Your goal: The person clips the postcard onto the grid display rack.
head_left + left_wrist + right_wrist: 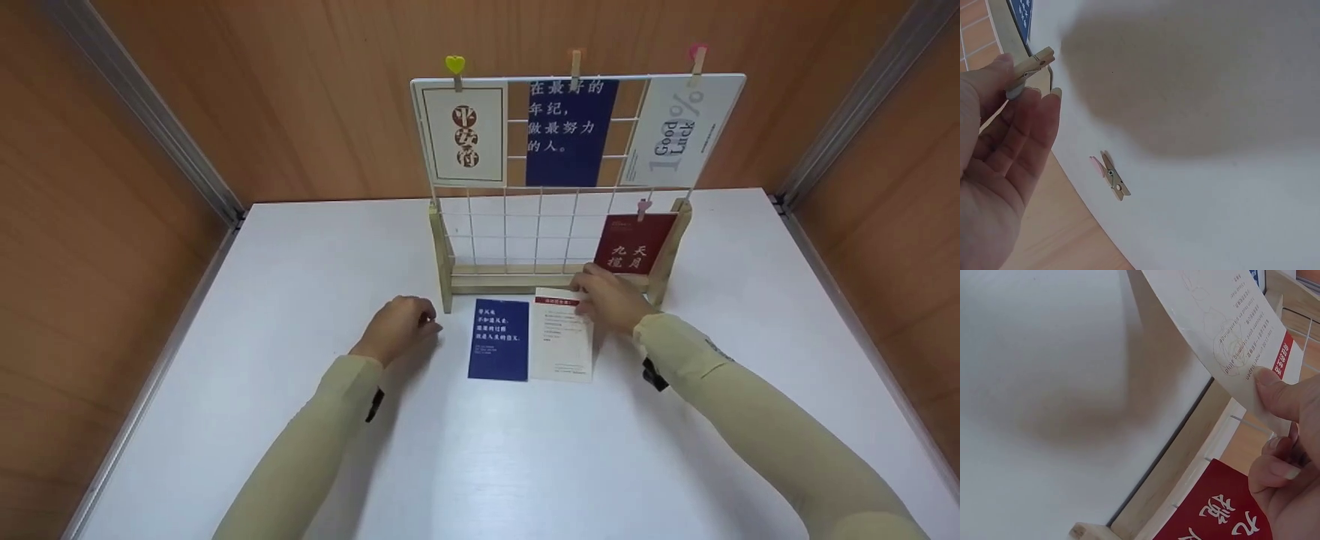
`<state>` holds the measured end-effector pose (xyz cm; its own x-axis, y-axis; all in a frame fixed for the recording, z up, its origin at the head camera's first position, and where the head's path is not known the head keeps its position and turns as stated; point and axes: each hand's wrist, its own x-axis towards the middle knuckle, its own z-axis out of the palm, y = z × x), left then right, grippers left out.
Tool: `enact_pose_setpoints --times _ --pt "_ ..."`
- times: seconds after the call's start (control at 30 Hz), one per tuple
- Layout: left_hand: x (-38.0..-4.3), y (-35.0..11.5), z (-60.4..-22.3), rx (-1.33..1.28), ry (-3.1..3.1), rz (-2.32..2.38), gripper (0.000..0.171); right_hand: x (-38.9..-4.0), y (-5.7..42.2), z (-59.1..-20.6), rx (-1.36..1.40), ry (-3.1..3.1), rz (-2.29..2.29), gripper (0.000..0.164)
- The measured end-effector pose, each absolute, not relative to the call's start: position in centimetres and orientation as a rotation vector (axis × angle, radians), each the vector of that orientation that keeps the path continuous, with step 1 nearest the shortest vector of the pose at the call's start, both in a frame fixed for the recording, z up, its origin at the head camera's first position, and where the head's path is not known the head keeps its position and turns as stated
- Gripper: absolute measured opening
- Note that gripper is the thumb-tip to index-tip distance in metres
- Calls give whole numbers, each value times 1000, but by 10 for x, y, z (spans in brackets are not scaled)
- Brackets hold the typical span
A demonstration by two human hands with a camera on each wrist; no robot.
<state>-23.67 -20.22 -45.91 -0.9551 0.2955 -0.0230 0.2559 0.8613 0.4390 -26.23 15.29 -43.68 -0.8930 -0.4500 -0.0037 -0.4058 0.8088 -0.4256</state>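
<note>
My left hand (399,328) is left of the blue card (499,341) that lies before the rack. Between thumb and fingers it pinches a wooden clothespin (1036,61), plain in the left wrist view. A second clothespin with a pink piece (1111,175) lies on the table near that hand. With its thumb on top, my right hand (611,298) pinches a white card with a red band (1224,332) by a corner. In the right wrist view this card is tilted up off the table.
A white wire grid rack (523,226) on a wooden stand (517,283) holds a cream card (439,139), a blue card (570,165), a white "Good Luck" card (651,161) and a red card (626,229), each clipped with a clothespin. Wooden panels surround the white table (322,247).
</note>
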Motion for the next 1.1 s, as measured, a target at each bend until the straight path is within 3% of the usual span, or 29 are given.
enact_pose_setpoints --times 0.83,1.1 --pt "-227 -201 -459 668 3022 394 8 -258 159 -418 -720 2874 -622 20" --pt "-221 -201 -462 584 2997 437 11 -253 160 -416 -754 2866 -609 21"
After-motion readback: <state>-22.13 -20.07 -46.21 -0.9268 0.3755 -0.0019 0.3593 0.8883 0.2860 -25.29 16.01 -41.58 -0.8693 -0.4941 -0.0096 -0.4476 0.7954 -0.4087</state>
